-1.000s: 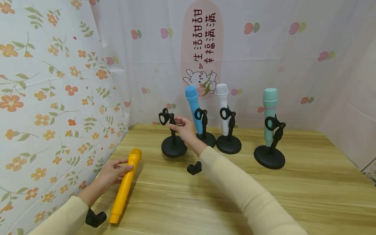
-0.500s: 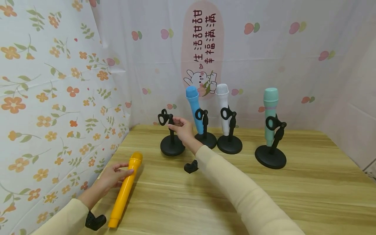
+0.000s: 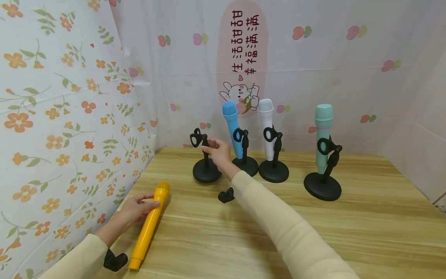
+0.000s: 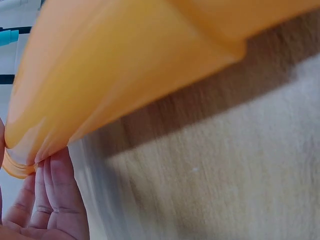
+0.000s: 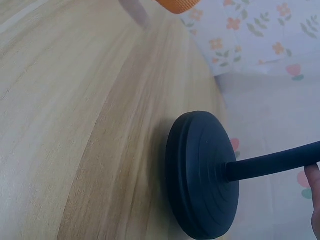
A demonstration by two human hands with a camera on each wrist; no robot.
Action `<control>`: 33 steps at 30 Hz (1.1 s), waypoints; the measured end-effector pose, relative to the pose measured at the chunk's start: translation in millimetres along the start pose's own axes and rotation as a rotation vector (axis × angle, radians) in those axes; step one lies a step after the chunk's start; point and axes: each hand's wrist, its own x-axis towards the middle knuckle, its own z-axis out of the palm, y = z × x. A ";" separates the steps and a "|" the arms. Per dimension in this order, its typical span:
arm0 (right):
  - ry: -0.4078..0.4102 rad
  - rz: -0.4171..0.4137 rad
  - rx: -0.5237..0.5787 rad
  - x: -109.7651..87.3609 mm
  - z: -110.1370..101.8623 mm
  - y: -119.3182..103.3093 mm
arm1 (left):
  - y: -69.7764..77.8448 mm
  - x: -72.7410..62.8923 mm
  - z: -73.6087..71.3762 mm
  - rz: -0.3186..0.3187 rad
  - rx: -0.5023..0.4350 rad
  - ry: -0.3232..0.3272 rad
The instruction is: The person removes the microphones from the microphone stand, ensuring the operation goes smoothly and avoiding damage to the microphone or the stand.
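Note:
My left hand (image 3: 137,209) grips an orange microphone (image 3: 148,228) just below its head, between thumb and fingers. The microphone slants, its head pointing away from me; in the left wrist view its orange body (image 4: 110,75) is close and blurred, with fingers (image 4: 57,195) against it. My right hand (image 3: 219,154) pinches the stem of the leftmost black microphone stand (image 3: 206,172), just under its clip. That clip holds no microphone. In the right wrist view the stand's round base (image 5: 205,175) and stem show, with a fingertip (image 5: 313,175) at the stem.
To the right, a blue microphone (image 3: 232,126), a white one (image 3: 267,131) and a mint green one (image 3: 322,149) stand upright at black stands with round bases. The wooden table (image 3: 278,221) meets a patterned cloth (image 3: 167,85) at the back and left.
The orange microphone has come slightly nearer to me with my left hand. The leftmost stand has shifted slightly back in my right hand. The other microphones have not moved on the table.

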 end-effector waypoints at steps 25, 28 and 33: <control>0.011 0.016 0.029 1.9 2.2 11.9 | -9.9 6.1 -1.9 -0.022 0.007 -0.002; 0.011 0.019 0.021 2.7 1.9 14.4 | -9.6 6.5 -1.8 -0.024 0.013 -0.001; 0.013 0.015 0.004 3.4 0.7 15.3 | -12.1 8.4 0.5 -0.038 0.004 -0.001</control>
